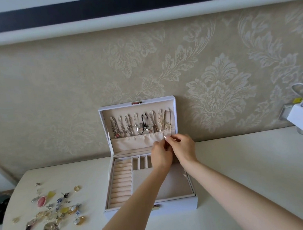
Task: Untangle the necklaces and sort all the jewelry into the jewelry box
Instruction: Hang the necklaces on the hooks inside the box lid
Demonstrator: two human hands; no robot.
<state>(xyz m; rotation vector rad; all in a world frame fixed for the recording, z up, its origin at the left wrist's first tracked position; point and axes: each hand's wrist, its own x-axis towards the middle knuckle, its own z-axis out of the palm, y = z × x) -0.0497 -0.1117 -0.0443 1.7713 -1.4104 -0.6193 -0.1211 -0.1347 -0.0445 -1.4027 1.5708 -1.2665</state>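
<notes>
While hanging from the rightmost hook in the jewelry box (173, 209) lid (105, 137), the thin necklace (165, 124) is running vertically, with the left hand (161, 155) and right hand (183, 147) pinching its lower end. Loose jewelry (51, 211) is lying on the left of the pale table (243, 171), below damask wallpaper (218, 90).

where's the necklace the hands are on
In the head view the chain necklace hangs on the rightmost hook inside the jewelry box lid, just right of the pearl strand; the left hand and right hand pinch its lower end by the pocket.
</notes>
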